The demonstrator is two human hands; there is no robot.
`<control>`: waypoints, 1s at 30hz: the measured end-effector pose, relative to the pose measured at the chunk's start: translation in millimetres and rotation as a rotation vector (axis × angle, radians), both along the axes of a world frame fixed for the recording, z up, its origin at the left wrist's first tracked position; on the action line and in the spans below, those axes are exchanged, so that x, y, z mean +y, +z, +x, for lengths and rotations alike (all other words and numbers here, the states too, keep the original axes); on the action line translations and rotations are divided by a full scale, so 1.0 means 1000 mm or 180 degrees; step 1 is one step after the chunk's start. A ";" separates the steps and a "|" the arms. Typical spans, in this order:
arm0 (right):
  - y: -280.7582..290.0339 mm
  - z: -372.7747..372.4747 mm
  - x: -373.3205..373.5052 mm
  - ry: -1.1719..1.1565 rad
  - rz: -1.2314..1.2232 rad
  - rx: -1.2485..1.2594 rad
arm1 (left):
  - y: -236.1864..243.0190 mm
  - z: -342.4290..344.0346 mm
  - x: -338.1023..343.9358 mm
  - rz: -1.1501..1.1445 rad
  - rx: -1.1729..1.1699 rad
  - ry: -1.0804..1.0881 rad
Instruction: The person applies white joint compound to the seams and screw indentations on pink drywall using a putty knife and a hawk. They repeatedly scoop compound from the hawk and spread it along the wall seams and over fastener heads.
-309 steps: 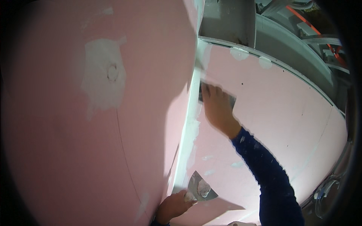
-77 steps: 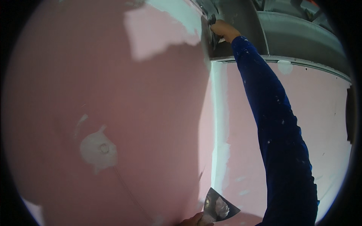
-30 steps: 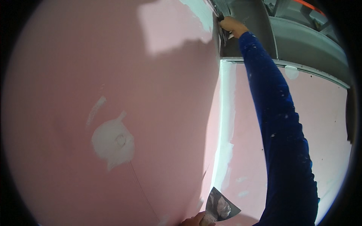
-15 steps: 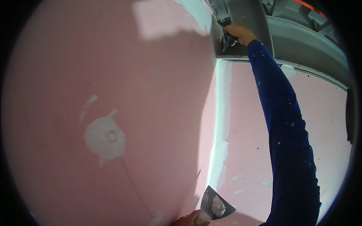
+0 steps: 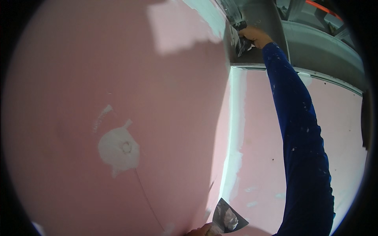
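High up, my right hand [image 5: 256,36] is closed around a putty knife [image 5: 240,46] with a dark, compound-smeared blade. That blade lies against the grey surface just above the inside wall corner, and my arm in a blue sleeve is stretched up to it. At the bottom, my left hand [image 5: 200,230] is only partly in view. It grips a second, wider putty knife [image 5: 229,217], whose dark blade carries a lump of pale joint compound [image 5: 231,219]. The corner below the grey surface has a white strip of compound [image 5: 234,133] running down it.
A pink wallboard [image 5: 177,110] fills the left side, with a round white patch [image 5: 118,151] and a thin line below it. Another pink board [image 5: 262,118] adjoins on the right. A curved grey beam [image 5: 323,49] crosses the upper right, with an orange bar [image 5: 323,9] beyond.
The whole view has shifted slightly, so the walls sit a little further right and lower. My right hand stays near the same spot above the corner, somewhat blurred. Both knives remain held.
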State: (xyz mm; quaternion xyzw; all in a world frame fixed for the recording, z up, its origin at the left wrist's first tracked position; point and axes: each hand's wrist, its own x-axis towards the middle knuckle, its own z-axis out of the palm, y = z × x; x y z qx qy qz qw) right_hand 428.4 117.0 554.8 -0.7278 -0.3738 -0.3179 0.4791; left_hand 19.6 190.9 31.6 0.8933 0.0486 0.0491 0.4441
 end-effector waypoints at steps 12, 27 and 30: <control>0.009 0.005 -0.014 0.0387 0.0015 -0.0278 | -0.002 0.002 -0.003 0.0281 0.0029 0.0193; 0.026 -0.006 0.046 -0.0449 -0.0054 -0.0422 | -0.001 -0.001 0.003 0.0269 0.0087 0.0156; 0.027 -0.010 0.026 -0.0603 -0.0584 -0.0600 | -0.003 -0.003 0.003 0.0239 0.0101 0.0129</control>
